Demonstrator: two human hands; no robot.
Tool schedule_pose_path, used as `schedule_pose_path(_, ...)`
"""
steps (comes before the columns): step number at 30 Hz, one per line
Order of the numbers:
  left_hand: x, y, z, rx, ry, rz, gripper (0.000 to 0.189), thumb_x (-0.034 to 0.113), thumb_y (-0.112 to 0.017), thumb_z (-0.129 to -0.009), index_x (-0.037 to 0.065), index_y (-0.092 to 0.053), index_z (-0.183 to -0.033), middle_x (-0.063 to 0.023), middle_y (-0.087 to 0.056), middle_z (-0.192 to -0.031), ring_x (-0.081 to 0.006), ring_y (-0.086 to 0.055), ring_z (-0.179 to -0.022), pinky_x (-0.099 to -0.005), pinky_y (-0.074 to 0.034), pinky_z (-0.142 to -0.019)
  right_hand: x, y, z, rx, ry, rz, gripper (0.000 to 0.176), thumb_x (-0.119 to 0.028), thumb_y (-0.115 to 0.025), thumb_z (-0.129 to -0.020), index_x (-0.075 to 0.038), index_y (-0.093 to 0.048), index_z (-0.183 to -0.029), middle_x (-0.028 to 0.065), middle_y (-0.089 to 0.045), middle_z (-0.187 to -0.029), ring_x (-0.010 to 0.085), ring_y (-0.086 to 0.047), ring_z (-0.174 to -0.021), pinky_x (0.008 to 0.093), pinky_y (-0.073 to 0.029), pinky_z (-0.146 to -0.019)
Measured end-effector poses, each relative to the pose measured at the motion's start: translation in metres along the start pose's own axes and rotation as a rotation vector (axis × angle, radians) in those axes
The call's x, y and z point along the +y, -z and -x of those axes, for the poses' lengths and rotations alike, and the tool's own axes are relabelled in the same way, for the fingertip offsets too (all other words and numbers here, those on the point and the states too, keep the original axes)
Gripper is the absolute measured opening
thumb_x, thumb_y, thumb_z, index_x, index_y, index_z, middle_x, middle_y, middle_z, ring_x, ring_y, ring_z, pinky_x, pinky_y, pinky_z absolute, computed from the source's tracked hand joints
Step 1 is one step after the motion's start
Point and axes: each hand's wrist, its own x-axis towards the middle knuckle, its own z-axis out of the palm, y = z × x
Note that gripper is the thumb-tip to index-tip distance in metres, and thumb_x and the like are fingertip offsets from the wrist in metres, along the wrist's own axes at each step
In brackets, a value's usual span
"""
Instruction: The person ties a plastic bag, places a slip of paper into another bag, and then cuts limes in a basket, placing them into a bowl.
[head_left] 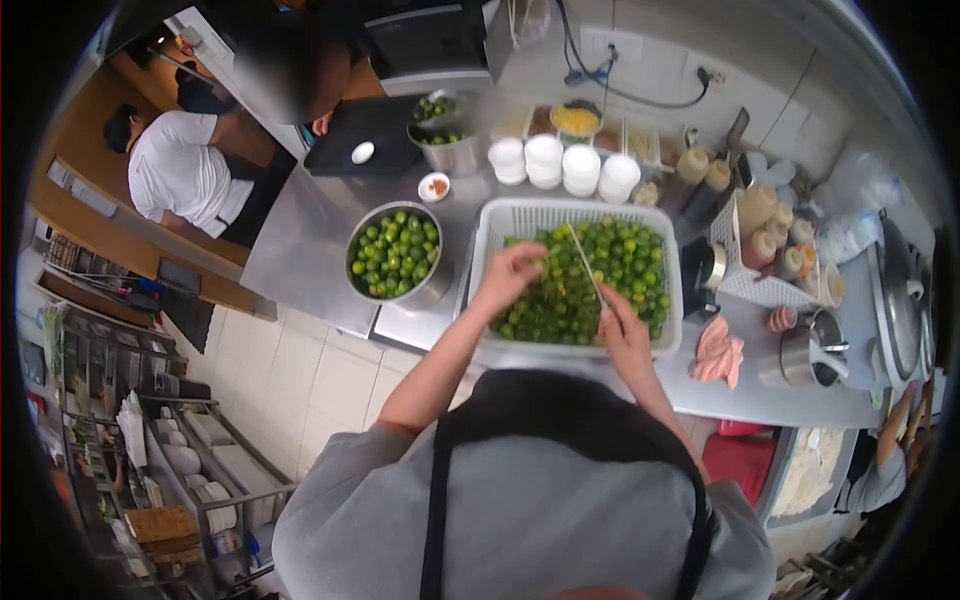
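A white perforated basket (673, 290) full of small green limes (630, 260) stands on the steel counter in front of me. Above its left part is my left hand (512, 275), its fingers curled together; what they hold, if anything, is too small to make out. My right hand (620, 318), over the basket's front right part, grips a thin knife (587, 262) whose blade points up and left across the limes. To the left stands a round steel pot (440, 285) filled with whole limes (395, 250).
White stacked cups (545, 160) line the basket's back side. A small bowl (434, 187), a black board (335, 145) and a steel container (455, 155) are back left. Sauce bottles (760, 215), a pink cloth (718, 353) and steel pots (800, 355) stand right. A person (185, 170) is at left.
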Motion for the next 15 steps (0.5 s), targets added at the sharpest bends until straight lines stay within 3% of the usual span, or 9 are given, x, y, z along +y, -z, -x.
schedule_pose_path(2,0.003,0.005,0.001,-0.005,-0.009,0.328,0.031,0.001,-0.058,-0.080,0.002,-0.058,-0.111,-0.0071,-0.064,-0.098,-0.0136,-0.061,-0.084,-0.0271,-0.049,-0.076,0.003,0.002,0.000,0.009,0.020,0.009,0.037,-0.013,-0.047,-0.091,-0.009,-0.046,-0.128,0.0004,-0.045,-0.066,0.0078,-0.043,-0.060,0.0220,-0.038,-0.056)
schedule_pose_path(6,0.030,0.005,0.013,-0.008,0.003,0.556,0.028,0.004,-0.060,-0.082,0.001,-0.057,-0.110,-0.0091,-0.061,-0.095,-0.0141,-0.061,-0.079,-0.0265,-0.050,-0.074,-0.008,0.004,0.002,-0.003,-0.036,-0.021,0.036,-0.013,-0.046,-0.092,-0.009,-0.046,-0.128,0.0003,-0.044,-0.066,0.0075,-0.041,-0.060,0.0216,-0.037,-0.056)
schedule_pose_path(9,0.041,0.003,0.018,0.024,-0.087,0.682,0.028,-0.001,-0.056,-0.083,-0.001,-0.056,-0.111,-0.0076,-0.061,-0.098,-0.0157,-0.059,-0.089,-0.0298,-0.049,-0.081,-0.014,-0.001,0.004,-0.019,0.015,-0.042,0.036,-0.013,-0.045,-0.092,-0.007,-0.046,-0.127,0.0012,-0.044,-0.069,0.0071,-0.038,-0.061,0.0211,-0.037,-0.058)
schedule_pose_path(10,0.043,0.003,0.020,0.040,-0.091,0.674,0.027,-0.001,-0.056,-0.083,-0.001,-0.056,-0.110,-0.0075,-0.061,-0.097,-0.0156,-0.059,-0.090,-0.0303,-0.049,-0.081,-0.013,-0.001,0.005,-0.052,-0.002,-0.043,0.035,-0.013,-0.045,-0.093,-0.004,-0.046,-0.127,0.0066,-0.056,-0.083,0.0096,-0.050,-0.071,0.0222,-0.042,-0.067)
schedule_pose_path(11,0.044,0.002,0.022,0.055,-0.094,0.666,0.026,-0.001,-0.056,-0.083,-0.001,-0.056,-0.110,-0.0073,-0.060,-0.097,-0.0154,-0.058,-0.090,-0.0308,-0.049,-0.081,-0.013,-0.002,0.006,-0.052,-0.010,-0.047,0.035,-0.013,-0.045,-0.093,-0.004,-0.046,-0.127,0.0066,-0.056,-0.083,0.0096,-0.050,-0.071,0.0222,-0.042,-0.067)
schedule_pose_path(13,0.044,0.001,0.023,0.064,-0.095,0.667,0.026,-0.002,-0.057,-0.082,-0.001,-0.056,-0.108,-0.0075,-0.060,-0.096,-0.0150,-0.058,-0.089,-0.0305,-0.049,-0.081,-0.015,-0.006,0.007,-0.082,0.107,0.007,0.035,-0.013,-0.045,-0.093,-0.003,-0.046,-0.126,0.0125,-0.060,-0.108,0.0154,-0.057,-0.091,0.0249,-0.043,-0.080)
schedule_pose_path(14,0.044,0.001,0.023,0.077,-0.104,0.669,0.025,-0.003,-0.058,-0.082,-0.002,-0.056,-0.106,-0.0076,-0.060,-0.096,-0.0145,-0.059,-0.087,-0.0301,-0.049,-0.081,-0.020,-0.007,0.008,-0.102,0.090,0.009,0.035,-0.013,-0.045,-0.093,-0.003,-0.046,-0.126,0.0145,-0.054,-0.122,0.0199,-0.054,-0.107,0.0270,-0.040,-0.089)
schedule_pose_path(15,0.042,0.000,0.023,0.074,-0.099,0.669,0.025,-0.003,-0.058,-0.082,-0.002,-0.056,-0.106,-0.0076,-0.060,-0.096,-0.0145,-0.059,-0.087,-0.0301,-0.049,-0.081,-0.020,-0.008,0.009,-0.101,0.085,0.008,0.035,-0.013,-0.045,-0.093,-0.003,-0.046,-0.126,0.0145,-0.054,-0.122,0.0199,-0.054,-0.107,0.0270,-0.040,-0.089)
